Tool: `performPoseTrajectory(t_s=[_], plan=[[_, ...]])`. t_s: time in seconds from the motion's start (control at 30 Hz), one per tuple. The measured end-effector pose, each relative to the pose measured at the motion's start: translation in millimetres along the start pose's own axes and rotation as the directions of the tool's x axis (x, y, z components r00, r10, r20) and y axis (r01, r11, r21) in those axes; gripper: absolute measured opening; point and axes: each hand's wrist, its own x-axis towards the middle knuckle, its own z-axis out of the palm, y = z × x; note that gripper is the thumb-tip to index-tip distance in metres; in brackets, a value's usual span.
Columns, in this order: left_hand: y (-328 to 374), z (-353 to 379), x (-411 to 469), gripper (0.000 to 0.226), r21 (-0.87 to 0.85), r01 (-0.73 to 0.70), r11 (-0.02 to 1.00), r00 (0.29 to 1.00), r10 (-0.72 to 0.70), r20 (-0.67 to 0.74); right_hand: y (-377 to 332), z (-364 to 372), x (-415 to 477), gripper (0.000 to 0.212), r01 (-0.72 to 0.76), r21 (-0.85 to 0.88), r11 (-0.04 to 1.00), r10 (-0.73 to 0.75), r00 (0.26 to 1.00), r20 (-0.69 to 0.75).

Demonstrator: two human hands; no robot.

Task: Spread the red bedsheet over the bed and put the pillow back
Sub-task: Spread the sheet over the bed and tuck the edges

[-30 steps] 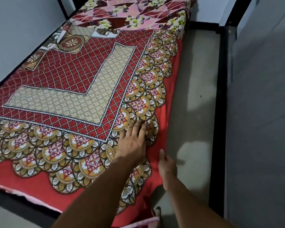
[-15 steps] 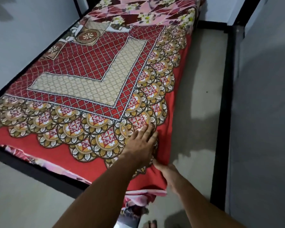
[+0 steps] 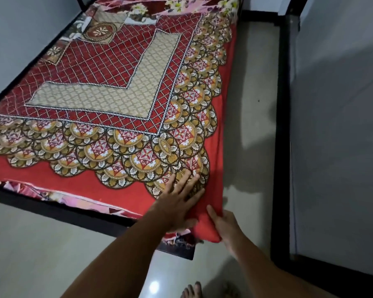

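Head view: sheet (image 3: 108, 97) covers bed (image 3: 52, 209). Left hand (image 3: 177, 198) flat, fingers spread, pressing near corner; right hand (image 3: 222, 224) just beside it, gripping overhang. Pillow not visible.

No writing, label, brand or number can be read anywhere; the red bedsheet (image 3: 108, 87) carries only woven-looking patterns of lattice, medallions and flowers.

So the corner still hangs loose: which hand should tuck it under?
The right hand: it is already at the hanging corner of the sheet, while the left hand lies flat on top, pinning it.
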Motion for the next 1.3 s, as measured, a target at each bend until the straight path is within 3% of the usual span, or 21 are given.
performPoseTrajectory(t_s=[0.13, 0.2, 0.27, 0.33, 0.4, 0.43, 0.47, 0.53, 0.63, 0.73, 0.87, 0.93, 1.0, 1.07, 1.13, 1.2, 1.3], plan=[[5.5, 1.9, -6.2, 0.100, 0.067, -0.042, 0.997, 0.998, 0.039, 0.041, 10.4, -8.2, 0.8, 0.045, 0.023, -0.091, 0.996, -0.022, 1.000, 0.009], [9.4, 3.2, -11.3, 0.099, 0.089, -0.063, 0.994, 0.996, 0.057, 0.069, 5.1, -3.3, -0.3, 0.035, 0.081, -0.280, 0.957, -0.084, 0.996, 0.003], [8.2, -0.4, -15.5, 0.090, 0.020, -0.061, 0.998, 0.997, 0.060, 0.057, -10.2, 7.7, -4.4, 0.035, 0.103, -0.575, 0.812, -0.120, 0.993, 0.009], [3.2, -8.6, -20.2, 0.076, -0.097, -0.009, 0.995, 1.000, 0.006, -0.026, -32.8, 16.8, -15.1, 0.041, 0.038, -0.804, 0.593, -0.204, 0.973, -0.104], [-6.4, -21.2, -26.7, 0.068, -0.179, 0.101, 0.979, 0.991, -0.114, -0.067, -61.6, 25.4, -28.7, 0.036, -0.024, -0.895, 0.446, -0.468, 0.846, -0.256], [-13.4, -26.9, -29.5, 0.067, -0.194, 0.161, 0.968, 0.983, -0.174, -0.052, -75.5, 31.9, -33.7, 0.032, 0.044, -0.913, 0.405, -0.607, 0.760, -0.233], [-20.5, -32.4, -34.8, 0.066, -0.198, 0.223, 0.955, 0.972, -0.233, -0.028, -85.4, 41.1, -37.3, 0.030, 0.153, -0.932, 0.329, -0.723, 0.676, -0.144], [-32.7, -41.0, -48.3, 0.064, -0.196, 0.342, 0.919, 0.938, -0.346, 0.020, -98.5, 65.3, -44.0, 0.026, 0.359, -0.925, 0.126, -0.801, 0.586, 0.118], [-44.7, -39.7, -70.2, 0.068, -0.226, 0.492, 0.841, 0.870, -0.482, 0.100, -100.4, 109.3, -61.0, 0.026, 0.511, -0.859, -0.038, -0.711, 0.590, 0.383], [-56.5, -20.1, -96.6, 0.074, -0.102, 0.509, 0.855, 0.859, -0.496, 0.131, -80.9, 151.7, -67.0, 0.049, 0.527, -0.818, -0.231, -0.598, 0.586, 0.547], [-78.9, 17.3, -127.8, 0.071, 0.045, 0.464, 0.885, 0.874, -0.465, 0.142, -64.9, 185.4, -57.3, 0.064, 0.416, -0.836, -0.357, -0.523, 0.653, 0.548], [-92.3, 30.4, -133.3, 0.061, 0.063, 0.480, 0.875, 0.869, -0.484, 0.104, -64.5, 197.5, -56.6, 0.054, 0.383, -0.832, -0.401, -0.493, 0.675, 0.549], [-103.7, 40.3, -133.2, 0.049, 0.057, 0.481, 0.875, 0.873, -0.484, 0.058, -64.7, 205.9, -57.2, 0.039, 0.353, -0.785, -0.509, -0.453, 0.666, 0.593], [-113.8, 49.6, -131.2, 0.045, 0.024, 0.459, 0.888, 0.887, -0.460, 0.031, -65.1, 211.1, -53.9, 0.033, 0.371, -0.796, -0.478, -0.424, 0.696, 0.579], [-121.8, 58.0, -130.1, 0.046, -0.012, 0.397, 0.918, 0.918, -0.397, -0.002, -65.5, 206.7, -54.4, 0.042, 0.424, -0.798, -0.429, -0.418, 0.690, 0.591], [-131.0, 72.1, -139.4, 0.049, -0.020, 0.318, 0.948, 0.948, -0.318, -0.020, -71.7, 210.2, -60.0, 0.045, 0.430, -0.776, -0.461, -0.353, 0.713, 0.605], [-146.0, 85.2, -163.7, 0.047, -0.050, 0.319, 0.947, 0.947, -0.320, -0.031, -97.6, 217.2, -73.5, 0.039, 0.368, -0.766, -0.527, -0.202, 0.821, 0.534]])
